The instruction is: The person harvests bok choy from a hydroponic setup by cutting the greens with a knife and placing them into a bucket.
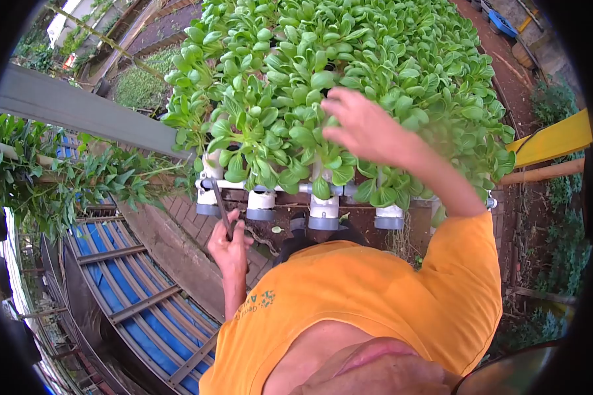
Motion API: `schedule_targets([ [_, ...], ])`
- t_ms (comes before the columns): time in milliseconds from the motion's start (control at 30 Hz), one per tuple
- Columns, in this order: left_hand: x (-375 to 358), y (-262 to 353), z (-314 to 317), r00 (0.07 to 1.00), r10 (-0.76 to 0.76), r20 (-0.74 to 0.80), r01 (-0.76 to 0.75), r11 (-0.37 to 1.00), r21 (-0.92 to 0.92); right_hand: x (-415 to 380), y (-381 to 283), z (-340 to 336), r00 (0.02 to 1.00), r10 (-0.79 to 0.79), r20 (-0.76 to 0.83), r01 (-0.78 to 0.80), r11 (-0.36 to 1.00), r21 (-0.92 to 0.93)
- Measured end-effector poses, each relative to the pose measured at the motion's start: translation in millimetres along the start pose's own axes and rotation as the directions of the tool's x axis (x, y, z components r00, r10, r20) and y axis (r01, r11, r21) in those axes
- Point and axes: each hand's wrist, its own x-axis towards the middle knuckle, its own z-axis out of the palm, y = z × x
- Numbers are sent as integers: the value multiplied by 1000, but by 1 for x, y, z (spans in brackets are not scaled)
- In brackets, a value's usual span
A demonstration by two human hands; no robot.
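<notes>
Leafy green pak choi plants (303,135) fill white grow pipes in front of me. My left hand (229,247) is closed around the handle of a dark, narrow knife (219,201), whose blade points up and away toward the near pipe ends. Above the leaves, my right hand (366,128) reaches across from the right with its fingers apart and nothing in them; the fingertips overlap the leaves in this view.
White pipes with grey end caps (323,224) stick out below the plants, joined by a thin white cross pipe (234,185). A grey beam (85,105) runs at left, a yellow beam (553,138) at right. Vines (105,174) hang beside a blue slatted structure (135,289).
</notes>
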Motion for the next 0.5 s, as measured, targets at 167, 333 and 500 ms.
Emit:
schedule_targets([
  [167,-7,43,51,954,113,277,-39,965,-260,-71,-50,22,988,-152,-1,133,865,483],
  [333,-16,67,101,821,286,493,-79,914,-399,-95,-66,63,999,34,26,-42,734,677],
  [500,-27,65,120,764,379,522,-257,921,-293,-136,-50,67,917,393,72,-278,498,821],
])
